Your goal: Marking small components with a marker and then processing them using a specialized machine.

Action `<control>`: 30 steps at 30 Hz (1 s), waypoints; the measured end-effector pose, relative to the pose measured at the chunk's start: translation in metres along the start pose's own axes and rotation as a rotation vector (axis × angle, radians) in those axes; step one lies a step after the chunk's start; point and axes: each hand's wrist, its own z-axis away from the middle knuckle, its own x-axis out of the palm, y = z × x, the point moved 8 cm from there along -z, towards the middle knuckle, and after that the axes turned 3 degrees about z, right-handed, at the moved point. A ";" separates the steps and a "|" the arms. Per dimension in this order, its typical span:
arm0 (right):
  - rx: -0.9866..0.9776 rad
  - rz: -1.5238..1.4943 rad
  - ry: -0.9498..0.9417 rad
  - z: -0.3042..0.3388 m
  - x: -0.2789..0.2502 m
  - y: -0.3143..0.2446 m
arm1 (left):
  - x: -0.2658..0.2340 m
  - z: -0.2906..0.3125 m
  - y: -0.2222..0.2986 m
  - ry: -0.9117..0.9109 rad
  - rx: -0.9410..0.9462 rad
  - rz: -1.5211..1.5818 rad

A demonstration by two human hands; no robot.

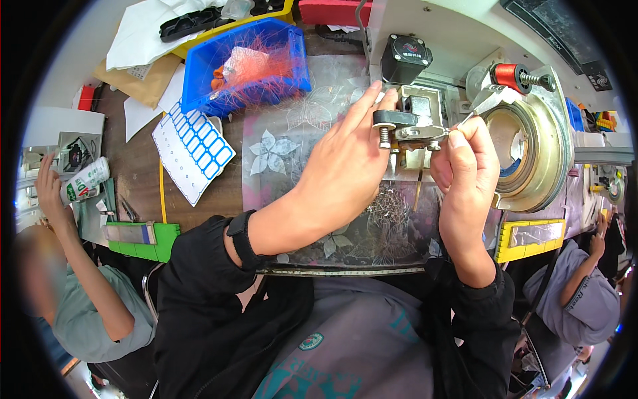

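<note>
My left hand (345, 159) lies against the left side of a small metal clamp fixture (417, 110) on the bench machine. Its fingers are stretched out, with the tips partly hidden behind the fixture. My right hand (468, 159) is closed in a pinch at the fixture's right side, by a metal pin. What it pinches is too small to make out. Just right of it stands the machine's large metal ring (531, 179). A spool of red wire (510, 77) sits on a spindle above the ring. Below the fixture lies a heap of thin metal pieces (389, 213).
A blue bin (199, 66) with tangled red wire stands back left, beside a sheet of blue-edged labels (199, 153). A black motor (405, 58) is behind the fixture. Green (166, 238) and yellow (508, 243) holders flank the bench edge. People sit at left and right.
</note>
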 end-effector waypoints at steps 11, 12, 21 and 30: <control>0.109 -0.096 -0.015 0.000 0.000 -0.001 | 0.003 -0.001 0.003 -0.064 0.036 -0.091; 0.110 -0.099 -0.022 0.000 0.001 -0.001 | 0.000 -0.001 0.004 -0.035 0.050 -0.097; 0.073 -0.055 -0.024 0.001 0.003 -0.001 | 0.011 -0.002 -0.006 -0.083 -0.008 0.108; 0.074 -0.138 -0.054 0.002 0.007 0.003 | 0.018 -0.018 -0.050 0.088 -0.246 1.238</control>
